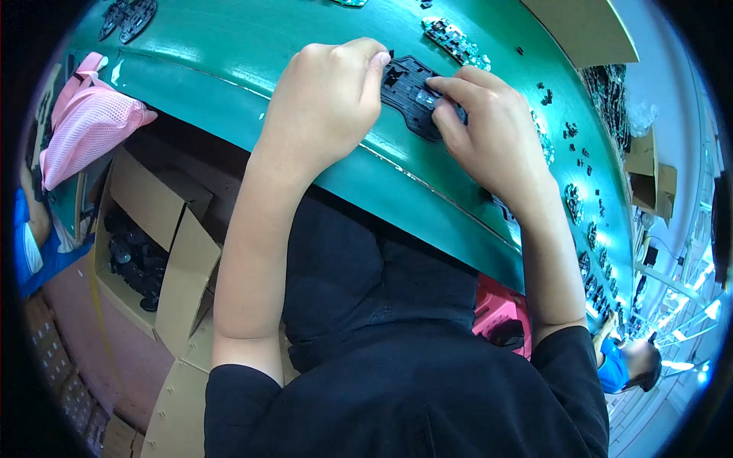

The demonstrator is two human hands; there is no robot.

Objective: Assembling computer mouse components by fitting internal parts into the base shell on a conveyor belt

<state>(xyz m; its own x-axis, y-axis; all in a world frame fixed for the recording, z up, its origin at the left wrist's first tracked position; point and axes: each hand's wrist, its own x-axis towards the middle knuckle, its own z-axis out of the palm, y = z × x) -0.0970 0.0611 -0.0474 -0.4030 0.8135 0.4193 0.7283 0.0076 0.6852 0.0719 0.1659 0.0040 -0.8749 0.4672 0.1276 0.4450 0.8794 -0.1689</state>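
On the green work table lies a black plastic housing [411, 90], shaped like a shallow shell with slots and a small clear piece near its middle. My left hand [327, 103] is closed in a pinch at the housing's left end; whatever its fingertips grip is too small or hidden to name. My right hand [495, 126] grips the housing from the right, thumb and forefinger on its top beside the clear piece. Its other fingers are curled out of sight. Just beyond the housing sits a green circuit board [456, 42] with parts on it.
Small black parts [571, 130] and more boards [574, 202] are scattered along the table [221, 107] to the right. Two dark shells [128, 19] lie far left, near a pink mesh bag [95, 126]. An open carton [183, 259] stands below left. Other people [622, 366] sit nearby.
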